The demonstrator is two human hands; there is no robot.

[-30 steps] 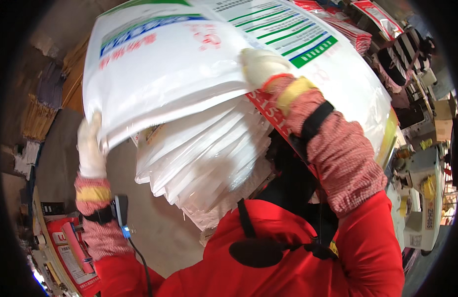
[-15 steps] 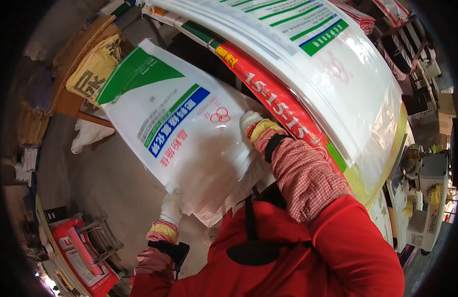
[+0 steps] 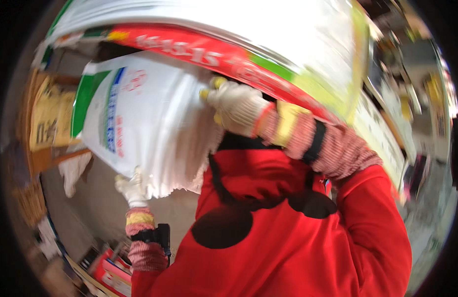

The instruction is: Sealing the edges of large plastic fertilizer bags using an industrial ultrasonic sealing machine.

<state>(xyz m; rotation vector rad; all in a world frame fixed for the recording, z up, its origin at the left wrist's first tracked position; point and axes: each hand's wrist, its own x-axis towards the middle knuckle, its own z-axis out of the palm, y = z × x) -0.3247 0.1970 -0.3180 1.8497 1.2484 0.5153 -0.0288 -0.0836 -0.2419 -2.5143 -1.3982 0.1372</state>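
Note:
A large white sack (image 3: 159, 109) with a green corner, a blue band and red print is stretched in front of me, its surface creased on the right side. At its lower left corner, my left hand (image 3: 132, 188) in a white glove is closed on the edge. My right hand (image 3: 239, 106), gloved with yellow fingertips, grips the sack's right side; its curled fingers lie over the front face, and its thumb is hard to make out. The sack's near edge looks ragged. Motion blurs part of the picture.
Beyond the sack, a tall pile of white sacks (image 3: 268, 29) rests above a red sack (image 3: 189, 49) with white print. A yellow sack (image 3: 53, 116) lies on a wooden board at the left. Red packaging (image 3: 110, 274) sits at lower left, and grey equipment (image 3: 429, 109) stands at the right.
The sack has turned and moved left and up in view, with both hands moving along. My right hand has come up and shows its yellow fingertips. The whole view has swung round.

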